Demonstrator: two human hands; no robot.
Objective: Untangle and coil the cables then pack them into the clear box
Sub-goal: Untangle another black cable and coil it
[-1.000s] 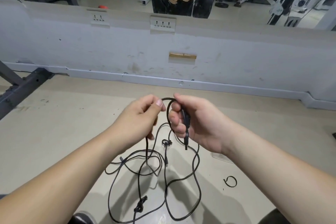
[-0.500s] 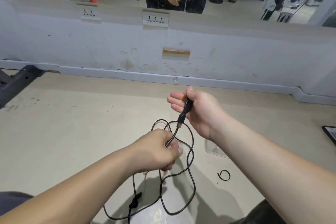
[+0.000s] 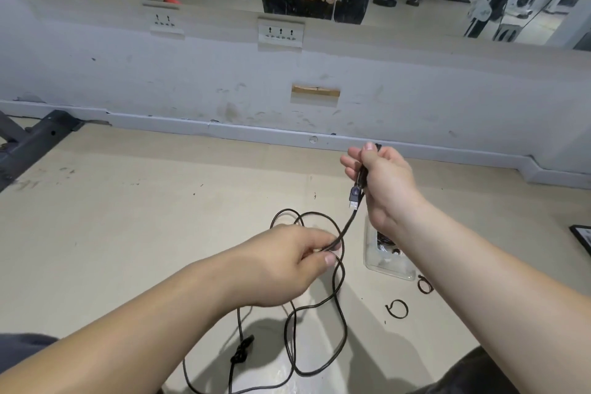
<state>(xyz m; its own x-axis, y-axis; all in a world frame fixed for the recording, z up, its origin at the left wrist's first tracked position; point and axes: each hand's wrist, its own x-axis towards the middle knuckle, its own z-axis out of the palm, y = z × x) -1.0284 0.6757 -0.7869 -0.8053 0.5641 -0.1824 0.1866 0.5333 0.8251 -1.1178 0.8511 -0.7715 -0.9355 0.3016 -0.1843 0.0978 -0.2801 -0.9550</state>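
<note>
Both hands [image 3: 388,189] [image 3: 287,269] pinch thin glossy black cable [image 3: 347,224], loops slack below

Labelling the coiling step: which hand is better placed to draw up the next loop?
Likely left. The left hand pinches the black cable just above the slack loops on the floor; the right hand is raised, holding the plug end.

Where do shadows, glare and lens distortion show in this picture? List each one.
Head view: soft arm shadows fall on the floor below the left hand, around the cable; head view: a pale sheen glares on the floor near the bottom edge; head view: the wide lens swells both forearms toward the corners.
</note>
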